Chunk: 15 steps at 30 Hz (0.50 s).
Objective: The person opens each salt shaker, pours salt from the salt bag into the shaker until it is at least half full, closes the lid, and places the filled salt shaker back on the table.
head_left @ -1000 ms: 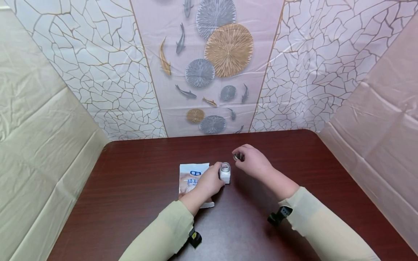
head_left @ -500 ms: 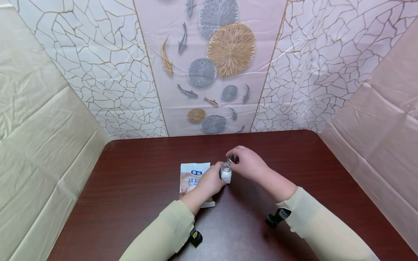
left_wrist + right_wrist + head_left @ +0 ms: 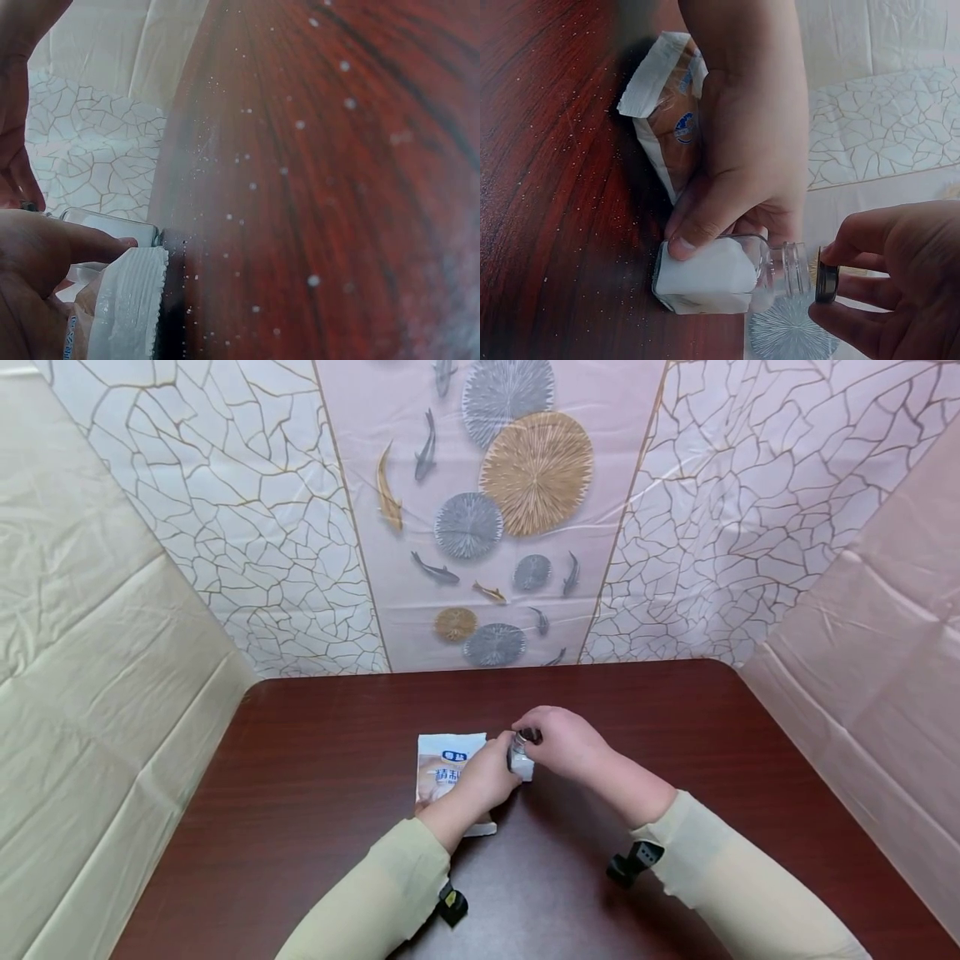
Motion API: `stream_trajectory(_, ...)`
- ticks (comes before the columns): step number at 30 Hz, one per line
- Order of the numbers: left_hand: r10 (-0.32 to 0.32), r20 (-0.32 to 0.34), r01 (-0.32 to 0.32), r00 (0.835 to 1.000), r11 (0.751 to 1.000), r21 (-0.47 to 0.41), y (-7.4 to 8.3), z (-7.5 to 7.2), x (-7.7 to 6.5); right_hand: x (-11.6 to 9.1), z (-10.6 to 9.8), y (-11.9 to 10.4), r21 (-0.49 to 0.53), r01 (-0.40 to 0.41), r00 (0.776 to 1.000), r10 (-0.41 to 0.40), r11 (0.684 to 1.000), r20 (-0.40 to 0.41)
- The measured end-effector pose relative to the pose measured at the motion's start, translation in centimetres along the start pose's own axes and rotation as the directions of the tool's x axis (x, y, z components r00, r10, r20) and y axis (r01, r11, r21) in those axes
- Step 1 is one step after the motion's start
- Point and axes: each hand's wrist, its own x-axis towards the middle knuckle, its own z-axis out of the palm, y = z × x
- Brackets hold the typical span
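Note:
A small glass jar point(image 3: 705, 277) stands upright on the table, filled with white powder to below its neck. My left hand point(image 3: 483, 778) grips the jar by its side, thumb across the glass in the right wrist view. My right hand point(image 3: 567, 745) pinches a dark metal screw lid point(image 3: 827, 281) by its rim between thumb and fingers. In the right wrist view a narrow gap shows between the lid and the threaded mouth. A white and brown salt bag point(image 3: 437, 766) with blue print lies flat under and beside the left hand, which hides part of it.
White grains are scattered over the dark red wooden table point(image 3: 300, 225). Patterned cloth point(image 3: 480, 552) hangs behind the table's back edge, and beige cloth point(image 3: 97, 693) hangs at both sides.
My right hand has moved left and slightly down with the lid, from beside the jar to just over its mouth. The left hand keeps holding the jar; the view shifts slightly.

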Motion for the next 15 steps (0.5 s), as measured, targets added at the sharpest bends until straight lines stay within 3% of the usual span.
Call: stream_trajectory(15, 0.000, -0.008, 0.000, 1.000, 1.000, -0.023, -0.31, 0.27, 0.28, 0.27, 0.73, 0.04, -0.044, 0.026, 0.999, -0.024, 0.999, 0.042)
